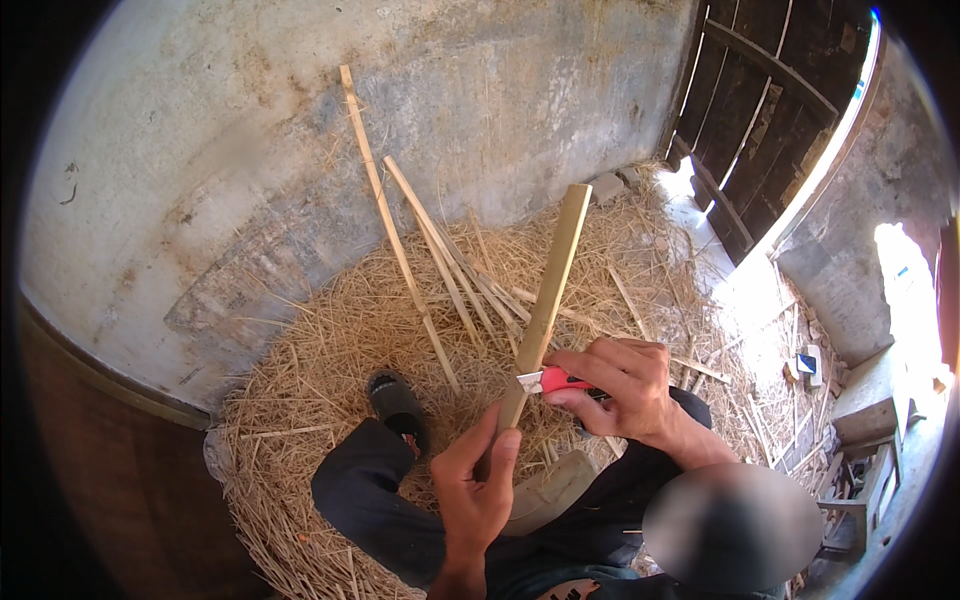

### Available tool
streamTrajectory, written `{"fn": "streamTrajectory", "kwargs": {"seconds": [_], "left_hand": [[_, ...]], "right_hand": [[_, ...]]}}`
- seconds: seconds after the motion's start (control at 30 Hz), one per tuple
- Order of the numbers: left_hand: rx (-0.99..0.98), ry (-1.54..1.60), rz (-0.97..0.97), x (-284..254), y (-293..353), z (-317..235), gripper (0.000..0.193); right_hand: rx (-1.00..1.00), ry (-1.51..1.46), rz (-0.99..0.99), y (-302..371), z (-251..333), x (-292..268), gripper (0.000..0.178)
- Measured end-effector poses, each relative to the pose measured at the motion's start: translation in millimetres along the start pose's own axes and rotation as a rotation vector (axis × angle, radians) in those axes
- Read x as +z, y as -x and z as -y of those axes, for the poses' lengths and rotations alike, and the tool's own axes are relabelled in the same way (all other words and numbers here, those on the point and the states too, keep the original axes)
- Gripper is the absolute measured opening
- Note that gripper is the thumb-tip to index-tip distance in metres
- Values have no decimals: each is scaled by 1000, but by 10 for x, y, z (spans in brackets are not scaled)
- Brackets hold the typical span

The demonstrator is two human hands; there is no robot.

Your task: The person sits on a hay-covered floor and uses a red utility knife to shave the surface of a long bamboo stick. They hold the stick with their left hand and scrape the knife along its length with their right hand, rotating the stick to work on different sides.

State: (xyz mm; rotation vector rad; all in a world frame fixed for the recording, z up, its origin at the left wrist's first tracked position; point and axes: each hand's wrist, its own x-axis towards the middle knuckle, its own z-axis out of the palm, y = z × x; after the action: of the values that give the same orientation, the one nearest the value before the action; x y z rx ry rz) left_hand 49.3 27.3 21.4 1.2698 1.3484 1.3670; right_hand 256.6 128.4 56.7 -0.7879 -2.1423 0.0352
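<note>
The person's left hand (472, 490) is closed around the lower end of a long, flat, yellowish-brown strip of wood or bamboo (557, 280), with the thumb laid along it. The right hand (625, 385) is folded around a red-handled knife with a short, broad metal blade (565, 381), gripping it between the thumb and the bent fingers. The blade lies across the strip, a little beyond the left hand. The strip is raised before the person, and its free end points away, toward the wall.

Under the hands are the knees in dark trousers (365, 490), and between them is a pale, curved block (553, 490). One dark shoe (397, 404) rests on the dry, straw-coloured shavings (300, 400), which cover much of the floor. Farther away, several narrow pale strips (385, 215) lean on the stained, whitish wall (260, 110). At the right stands a dark plank door (765, 110), with light passing through its gaps.
</note>
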Motion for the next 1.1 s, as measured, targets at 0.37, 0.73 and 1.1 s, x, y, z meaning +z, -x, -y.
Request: {"fn": "streamTrajectory", "kwargs": {"seconds": [0.37, 0.73, 1.1], "left_hand": [[-57, -62, 107, -32, 285, 58, 34], [4, -105, 86, -185, -47, -11, 35], [11, -83, 75, -52, -32, -26, 37]], "right_hand": [[470, 236, -396, -157, -691, -309, 23], [155, -100, -155, 122, -295, -49, 24], [14, -81, -20, 158, -113, 115, 38]]}}
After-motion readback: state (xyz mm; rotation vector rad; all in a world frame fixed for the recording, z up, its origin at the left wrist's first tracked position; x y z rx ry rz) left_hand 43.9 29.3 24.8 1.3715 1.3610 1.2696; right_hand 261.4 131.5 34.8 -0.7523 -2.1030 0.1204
